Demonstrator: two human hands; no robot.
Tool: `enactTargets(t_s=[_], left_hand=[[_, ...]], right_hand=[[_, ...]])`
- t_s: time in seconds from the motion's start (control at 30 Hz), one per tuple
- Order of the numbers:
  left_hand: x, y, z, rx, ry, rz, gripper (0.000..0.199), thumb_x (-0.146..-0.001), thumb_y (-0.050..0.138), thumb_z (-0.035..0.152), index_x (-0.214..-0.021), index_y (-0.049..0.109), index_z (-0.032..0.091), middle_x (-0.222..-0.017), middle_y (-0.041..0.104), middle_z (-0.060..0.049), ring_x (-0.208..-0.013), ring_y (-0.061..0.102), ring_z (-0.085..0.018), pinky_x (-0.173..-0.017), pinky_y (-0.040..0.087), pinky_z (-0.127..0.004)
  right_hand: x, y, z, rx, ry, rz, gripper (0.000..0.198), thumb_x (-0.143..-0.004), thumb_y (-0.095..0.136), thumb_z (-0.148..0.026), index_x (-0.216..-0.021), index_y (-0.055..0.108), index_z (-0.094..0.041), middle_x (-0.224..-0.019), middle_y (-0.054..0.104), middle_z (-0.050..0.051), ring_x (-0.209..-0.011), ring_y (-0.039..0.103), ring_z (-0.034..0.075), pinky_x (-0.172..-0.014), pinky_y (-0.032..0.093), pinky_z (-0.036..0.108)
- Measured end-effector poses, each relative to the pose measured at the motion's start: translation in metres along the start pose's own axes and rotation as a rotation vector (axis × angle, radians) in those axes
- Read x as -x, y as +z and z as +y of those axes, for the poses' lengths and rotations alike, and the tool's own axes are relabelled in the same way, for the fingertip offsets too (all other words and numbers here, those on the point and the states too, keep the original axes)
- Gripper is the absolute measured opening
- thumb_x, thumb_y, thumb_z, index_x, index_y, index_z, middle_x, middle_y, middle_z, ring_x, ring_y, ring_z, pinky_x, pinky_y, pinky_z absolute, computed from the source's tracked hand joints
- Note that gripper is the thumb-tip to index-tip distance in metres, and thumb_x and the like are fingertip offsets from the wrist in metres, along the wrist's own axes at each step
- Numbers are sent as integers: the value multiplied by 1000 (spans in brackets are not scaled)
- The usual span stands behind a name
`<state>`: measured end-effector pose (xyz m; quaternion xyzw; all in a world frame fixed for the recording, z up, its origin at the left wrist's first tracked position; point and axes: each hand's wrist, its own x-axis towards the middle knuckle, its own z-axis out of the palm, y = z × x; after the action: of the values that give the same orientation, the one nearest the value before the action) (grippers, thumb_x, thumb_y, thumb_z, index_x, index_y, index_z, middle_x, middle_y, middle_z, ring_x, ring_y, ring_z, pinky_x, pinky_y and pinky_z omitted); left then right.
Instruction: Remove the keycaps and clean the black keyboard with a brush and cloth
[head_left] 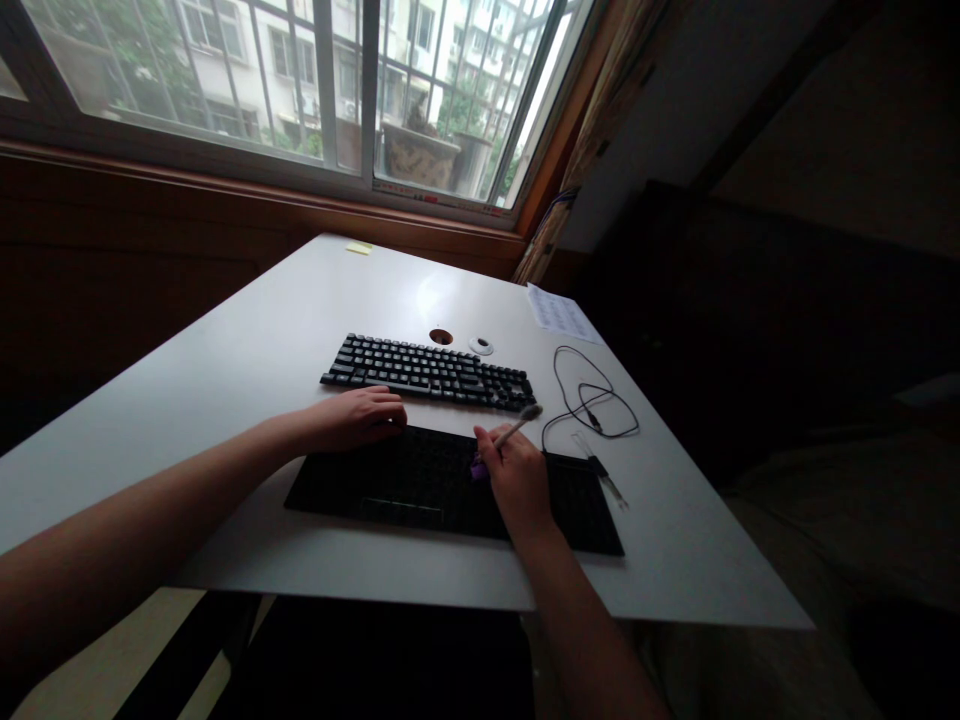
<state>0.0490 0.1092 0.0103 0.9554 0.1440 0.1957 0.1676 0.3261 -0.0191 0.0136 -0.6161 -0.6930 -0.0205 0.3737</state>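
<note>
At lower centre I see the black keyboard base [427,490], its long axis left to right. The left hand [369,414] curls at its upper edge; grip I cannot tell. The right hand [519,482] holds the brush [514,428], head pointing upper right.

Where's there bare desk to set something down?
Widest: desk between keyboard, left arm and left edge. Also the front right corner, past the black board. Crowded: the narrow keyboard-to-board gap, where the left hand lies, and around the board's upper right, with cable and small tool.
</note>
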Motion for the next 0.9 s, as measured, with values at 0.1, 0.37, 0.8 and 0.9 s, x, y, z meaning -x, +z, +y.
enactTargets(t_s=[0.1,0.37,0.8,0.9], left_hand=[[0,0,0,12,7,11,18,-102,52,31,-101,67,20,-95,67,-6,-93,57,-21,-83,46,-31],[-1,0,1,17,4,15,19,-103,51,31,-100,67,20,-95,67,-6,-92,57,-20,-83,46,-31],[-2,-1,2,-32,5,-7,16,-103,51,29,-100,64,20,-95,66,-5,-93,56,-20,-84,45,-31],[-2,-1,3,-31,-2,-5,16,-103,52,29,-100,64,19,-96,66,-5,-92,56,-20,-83,45,-30]], right_hand=[[1,0,-1,65,-49,18,46,-105,44,-47,-72,60,-21,-74,67,5,-69,63,18,-69,44,29],[-1,3,-12,325,-205,14,44,-107,42,-38,-71,60,-21,-69,64,5,-66,59,19,-65,38,30],[-1,2,-12,337,-208,-3,41,-106,45,-37,-73,63,-21,-73,65,5,-71,59,20,-68,39,31],[-3,2,-9,271,-151,-14,45,-107,42,-39,-71,62,-20,-71,65,5,-68,60,19,-67,39,30]])
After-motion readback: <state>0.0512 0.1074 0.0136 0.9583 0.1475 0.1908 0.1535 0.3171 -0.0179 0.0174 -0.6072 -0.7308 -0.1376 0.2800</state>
